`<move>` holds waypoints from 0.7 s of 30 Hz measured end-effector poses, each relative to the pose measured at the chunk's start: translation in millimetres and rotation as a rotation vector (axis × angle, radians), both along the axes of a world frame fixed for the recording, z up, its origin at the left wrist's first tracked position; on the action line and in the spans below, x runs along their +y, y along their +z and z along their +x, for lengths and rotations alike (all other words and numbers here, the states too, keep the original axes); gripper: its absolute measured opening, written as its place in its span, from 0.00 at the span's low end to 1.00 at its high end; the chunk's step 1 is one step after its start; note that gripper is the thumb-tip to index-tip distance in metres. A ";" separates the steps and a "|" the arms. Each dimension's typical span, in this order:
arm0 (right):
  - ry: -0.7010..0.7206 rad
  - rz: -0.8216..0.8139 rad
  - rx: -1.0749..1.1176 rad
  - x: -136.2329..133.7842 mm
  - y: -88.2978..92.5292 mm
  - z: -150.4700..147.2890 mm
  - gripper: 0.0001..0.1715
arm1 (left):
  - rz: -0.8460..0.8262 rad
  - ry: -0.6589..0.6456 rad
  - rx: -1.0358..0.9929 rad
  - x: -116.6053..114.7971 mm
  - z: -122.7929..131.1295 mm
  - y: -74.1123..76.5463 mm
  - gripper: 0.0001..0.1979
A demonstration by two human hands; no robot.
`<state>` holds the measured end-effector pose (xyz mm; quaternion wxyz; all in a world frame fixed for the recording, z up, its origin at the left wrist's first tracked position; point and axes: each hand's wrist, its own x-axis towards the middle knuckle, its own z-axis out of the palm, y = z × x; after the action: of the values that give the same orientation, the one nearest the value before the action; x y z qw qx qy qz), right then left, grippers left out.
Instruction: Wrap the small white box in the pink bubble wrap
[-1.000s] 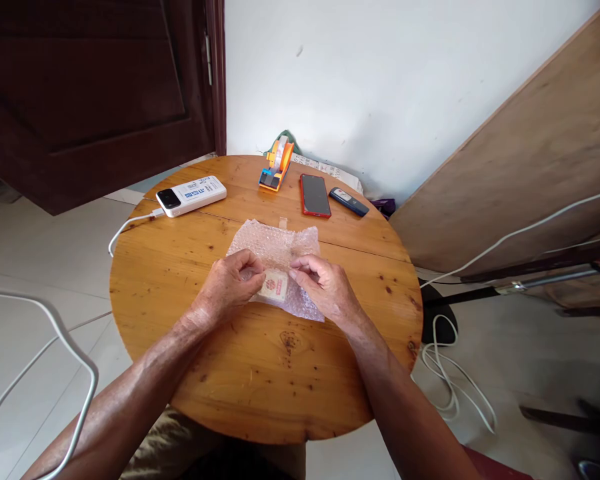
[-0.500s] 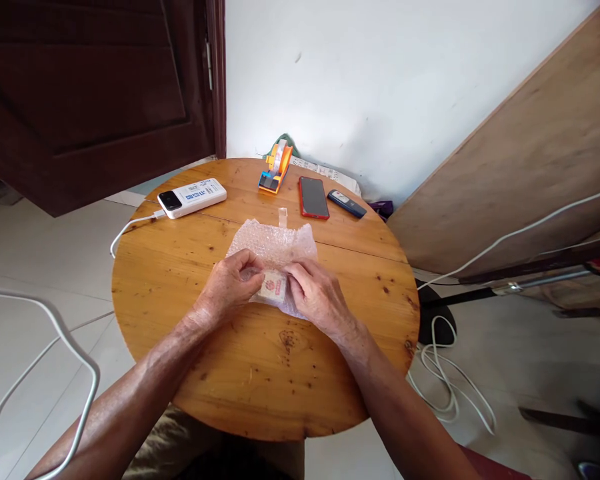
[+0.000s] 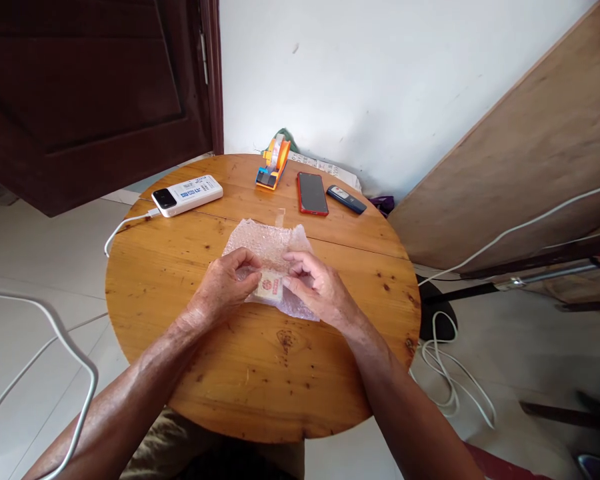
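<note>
A sheet of bubble wrap lies on the round wooden table, with a small pale box with red print on its near part. My left hand is at the box's left side, its thumb and index finger bent around the edge of the wrap. Over the right side of the box and wrap is my right hand, thumb and fingers apart with nothing held between them. A short strip of clear tape sticks out at the wrap's far edge.
Toward the back of the table stand an orange tape dispenser, a red-edged phone and a dark remote-like device. A white power bank with a cable lies at left. The wall is close behind.
My right hand has loosened from the wrap beside the box, its fingers now spread. My left hand stays nearly in place. The view has shifted slightly.
</note>
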<state>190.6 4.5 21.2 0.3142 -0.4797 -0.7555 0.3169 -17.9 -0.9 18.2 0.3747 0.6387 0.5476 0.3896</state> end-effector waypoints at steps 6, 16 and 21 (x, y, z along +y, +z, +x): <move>-0.035 0.025 0.077 2.7 -9.2 -1.6 0.13 | -0.024 0.000 -0.001 -0.5 0.8 3.7 0.06; 0.042 0.584 -0.337 -5.6 -0.3 -11.5 0.13 | -0.009 0.004 0.005 0.3 -0.1 2.3 0.06; 0.168 0.576 -0.427 -12.4 7.6 -15.2 0.12 | 0.014 0.002 0.000 -0.7 0.6 2.1 0.05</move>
<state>175.4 -7.9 28.8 0.2447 -0.3632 -0.8990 0.0085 -17.2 -1.6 20.3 0.3699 0.6409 0.5453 0.3939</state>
